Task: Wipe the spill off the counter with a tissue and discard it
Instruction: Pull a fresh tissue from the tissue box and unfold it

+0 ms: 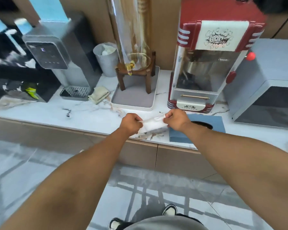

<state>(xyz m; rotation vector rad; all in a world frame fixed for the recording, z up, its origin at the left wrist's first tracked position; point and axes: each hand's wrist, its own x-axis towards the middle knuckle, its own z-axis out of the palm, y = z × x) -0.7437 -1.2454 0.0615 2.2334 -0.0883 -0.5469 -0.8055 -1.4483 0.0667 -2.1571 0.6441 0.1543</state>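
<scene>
A white tissue (152,124) is stretched between both hands just above the front edge of the marble counter (83,113). My left hand (130,122) pinches its left end and my right hand (175,119) pinches its right end. A brownish wet smear (149,134) lies on the counter right below the tissue. The blue tissue box (211,122) with a dark oval opening sits directly right of my right hand. A grey waste bin (106,59) with white crumpled paper inside stands at the back of the counter.
A glass drink dispenser on a wooden stand (135,70) sits in a white tray (133,105). A red popcorn machine (206,67) stands behind the hands, a grey appliance (264,97) right, a water dispenser (60,53) left. A folded cloth (99,95) lies beside the tray.
</scene>
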